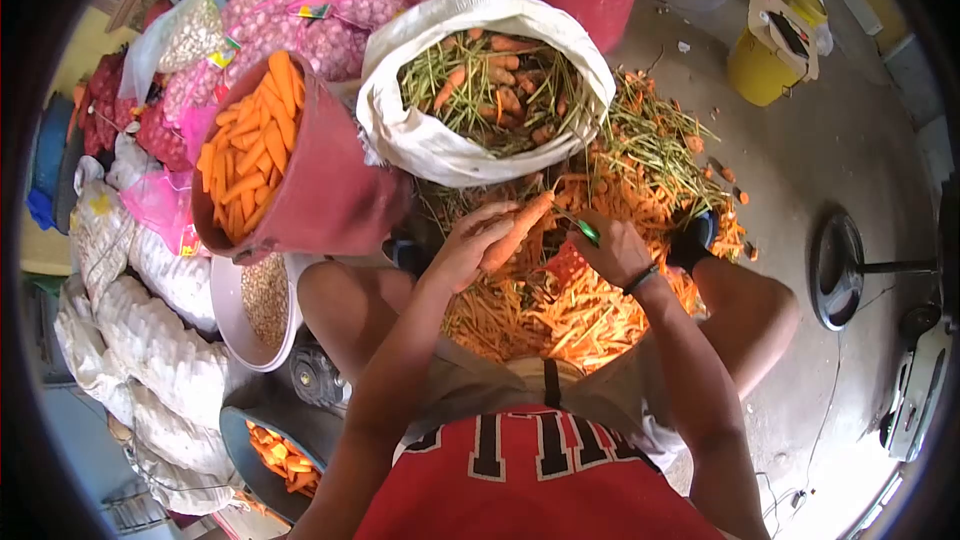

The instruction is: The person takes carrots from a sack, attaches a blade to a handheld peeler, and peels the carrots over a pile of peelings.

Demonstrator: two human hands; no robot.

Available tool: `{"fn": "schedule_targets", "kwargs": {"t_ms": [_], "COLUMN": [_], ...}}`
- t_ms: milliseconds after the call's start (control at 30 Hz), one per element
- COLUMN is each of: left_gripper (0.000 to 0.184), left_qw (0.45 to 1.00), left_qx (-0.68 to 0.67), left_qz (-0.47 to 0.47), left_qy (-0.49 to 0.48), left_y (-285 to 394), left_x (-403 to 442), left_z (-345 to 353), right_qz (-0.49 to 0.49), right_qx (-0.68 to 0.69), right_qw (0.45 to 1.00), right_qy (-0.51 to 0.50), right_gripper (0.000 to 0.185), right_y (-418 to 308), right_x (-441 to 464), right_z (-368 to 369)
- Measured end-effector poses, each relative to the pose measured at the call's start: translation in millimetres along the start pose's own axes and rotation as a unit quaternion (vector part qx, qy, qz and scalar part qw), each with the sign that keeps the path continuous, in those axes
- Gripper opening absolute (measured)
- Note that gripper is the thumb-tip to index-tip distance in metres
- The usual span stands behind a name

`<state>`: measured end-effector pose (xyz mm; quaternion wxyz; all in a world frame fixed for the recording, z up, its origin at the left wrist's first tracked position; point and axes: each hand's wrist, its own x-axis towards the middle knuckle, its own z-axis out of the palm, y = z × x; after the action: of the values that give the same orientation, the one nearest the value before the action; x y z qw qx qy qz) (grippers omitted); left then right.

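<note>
My left hand (474, 243) is wrapped round a carrot (518, 231), whose thin end points up and to the right. My right hand (613, 252) grips a small cutting tool with a green handle (588, 231); its thin blade lies by the carrot's tip, and I cannot tell whether it is a knife or a peeler. Orange carrot peelings (585, 315) are heaped beneath both hands, between my legs. Just beyond, a white woven sack (385, 130) stands with its mouth wide, holding unpeeled carrots (505, 75) and green stalks.
At left, a tilted red bucket (340, 195) holds peeled carrots (250, 155). Below it are a bowl of pale pieces (262, 310) and a dark tub of cut carrots (285, 455). Filled sacks (165, 285) line the left side. A yellow bucket (757, 70) and a fan base (838, 270) stand at right.
</note>
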<state>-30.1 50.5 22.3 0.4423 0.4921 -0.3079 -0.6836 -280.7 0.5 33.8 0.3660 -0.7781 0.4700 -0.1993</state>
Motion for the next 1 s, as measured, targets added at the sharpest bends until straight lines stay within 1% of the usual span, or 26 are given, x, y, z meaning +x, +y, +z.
{"fn": "schedule_targets", "kwargs": {"t_ms": [133, 233, 300, 333, 433, 467, 533, 567, 600, 633, 700, 733, 767, 800, 900, 967, 1000], "left_gripper": [0.036, 0.036, 0.035, 0.035, 0.038, 0.037, 0.038, 0.04, 0.042, 0.044, 0.043, 0.043, 0.042, 0.041, 0.038, 0.038, 0.037], "left_qw": [0.999, 0.976, 0.962, 0.954, 0.95, 0.948, 0.939, 0.971, 0.989, 0.993, 0.989, 0.987, 0.985, 0.978, 0.982, 0.989, 0.992], "left_qx": [-0.004, 0.189, 0.238, 0.262, 0.268, 0.249, 0.206, 0.114, 0.019, -0.077, -0.126, -0.147, -0.166, -0.207, -0.183, -0.143, -0.123], "left_qz": [0.043, 0.085, 0.11, 0.122, 0.155, 0.188, 0.249, 0.182, 0.115, 0.048, 0.03, 0.02, 0.012, 0.006, -0.007, -0.027, -0.037], "left_qy": [0.016, 0.069, 0.074, 0.076, 0.048, 0.067, 0.118, 0.107, 0.093, 0.073, 0.064, 0.056, 0.047, 0.019, 0.047, 0.019, 0.004], "left_y": [-20.9, -19.8, -17.6, -16.5, -10.5, -15.3, -28.6, -32.1, -25.2, -21.0, -23.7, -25.5, -26.9, -28.4, -30.5, -24.3, -22.0], "left_x": [-26.5, -37.2, -45.5, -49.0, -59.8, -53.3, -42.2, -45.1, -46.9, -46.6, -44.9, -44.2, -43.1, -42.0, -47.3, -51.6, -52.8], "left_z": [12.6, 17.9, 22.8, 24.5, 26.7, 24.2, 15.5, 9.4, 9.4, 10.5, 15.0, 18.0, 20.2, 22.8, 33.0, 32.9, 31.8], "right_qz": [-0.023, -0.04, -0.052, -0.049, 0.018, 0.039, 0.032, 0.026, 0.01, -0.038, -0.123, -0.114, -0.136, -0.157, -0.209, -0.241, -0.216], "right_qx": [0.006, 0.012, 0.001, -0.022, -0.117, -0.129, -0.058, -0.023, 0.022, 0.035, 0.064, 0.064, 0.05, 0.036, -0.011, -0.03, -0.012], "right_qw": [1.0, 0.999, 0.998, 0.998, 0.984, 0.978, 0.989, 0.99, 0.991, 0.995, 0.99, 0.991, 0.989, 0.986, 0.976, 0.966, 0.971], "right_qy": [-0.005, -0.016, -0.026, -0.028, -0.132, -0.162, -0.135, -0.133, -0.133, -0.081, 0.031, 0.026, 0.036, 0.046, 0.065, 0.086, 0.099], "right_gripper": [0.023, 0.025, 0.026, 0.03, 0.034, 0.041, 0.046, 0.049, 0.058, 0.058, 0.059, 0.06, 0.059, 0.059, 0.054, 0.051, 0.051], "right_y": [-16.8, -27.8, -34.9, -35.0, 3.9, 24.7, 11.2, 0.2, -19.6, -25.0, -31.3, -33.8, -36.2, -38.7, -34.9, -28.7, -25.5], "right_x": [-9.6, -12.9, -15.0, -15.6, -7.6, -8.2, -8.7, -11.3, -8.8, -7.7, -11.3, -13.0, -14.1, -15.0, -12.4, -5.5, -1.2], "right_z": [7.7, 14.0, 20.2, 24.8, 38.5, 44.0, 30.8, 24.5, 13.1, 15.5, 21.7, 25.1, 29.4, 33.9, 34.2, 27.2, 17.0]}}
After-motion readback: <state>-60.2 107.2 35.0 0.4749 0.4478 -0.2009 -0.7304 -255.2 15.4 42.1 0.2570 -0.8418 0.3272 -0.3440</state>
